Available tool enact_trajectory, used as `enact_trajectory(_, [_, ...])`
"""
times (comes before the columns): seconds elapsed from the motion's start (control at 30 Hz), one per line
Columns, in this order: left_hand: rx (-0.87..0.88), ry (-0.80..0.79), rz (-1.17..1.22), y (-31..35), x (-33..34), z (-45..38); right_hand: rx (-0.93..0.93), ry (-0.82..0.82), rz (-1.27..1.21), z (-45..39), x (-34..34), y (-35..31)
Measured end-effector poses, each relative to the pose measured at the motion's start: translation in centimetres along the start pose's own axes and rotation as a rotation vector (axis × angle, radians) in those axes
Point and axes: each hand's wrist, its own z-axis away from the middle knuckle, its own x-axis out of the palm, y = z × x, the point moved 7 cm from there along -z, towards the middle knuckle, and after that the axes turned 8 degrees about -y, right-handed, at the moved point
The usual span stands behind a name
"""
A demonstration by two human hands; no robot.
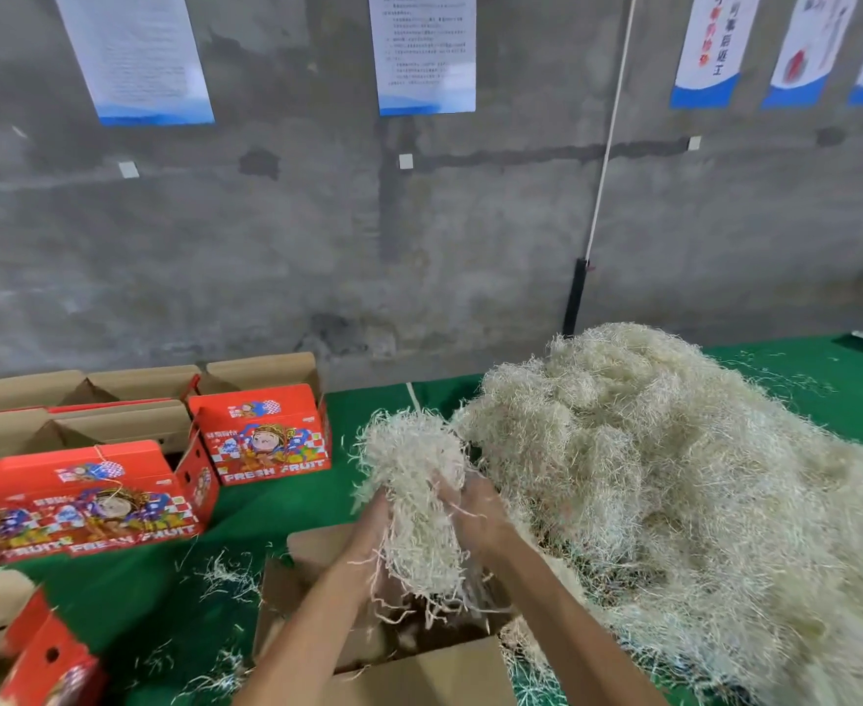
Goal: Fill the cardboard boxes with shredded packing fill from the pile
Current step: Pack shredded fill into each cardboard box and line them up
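Both forearms reach forward from the near edge; left hand and right hand grip a clump of shredded fill between them, held above the open cardboard box. Main fill pile sits right on the green counter. Red fruit boxes far left.

- We count four red printed boxes: two at nine o'clock, two at seven.
- One open brown box at six o'clock.
- One fill pile at three o'clock.
- Five wall posters at twelve.
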Motion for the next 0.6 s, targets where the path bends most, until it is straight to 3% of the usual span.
enact_trajectory(0.07, [0.085,0.153,0.052,1.2,-2.2,0.3,-0.091,0.089,0.004,0.5,-1.1,-0.9])
enact_trajectory(0.17, [0.206,0.397,0.198,2.7,-7.8,1.5,-0.125,0.253,-0.227,0.9,-4.2,-1.0])
enact_trajectory(0.23, [0.180,0.372,0.265,2.5,-9.3,1.7,-0.168,0.296,-0.373,1.3,-4.7,-1.4])
enact_trajectory(0.33, [0.121,0.138,0.338,0.9,-7.1,1.0,-0.148,0.203,-0.500,1.0,-1.5,-1.7])
enact_trajectory(0.43, [0.135,-0.004,0.037,-0.7,-2.6,2.9,0.023,0.017,-0.616,0.8,4.1,-1.1])
enact_trajectory(0.53, [0.174,0.048,0.052,-1.0,-3.1,3.5,0.093,0.057,-0.875,0.9,4.9,1.1])
enact_trajectory(0.6, [0.163,0.159,0.195,-0.7,-7.1,3.8,0.033,0.234,-0.628,1.2,1.5,2.3])
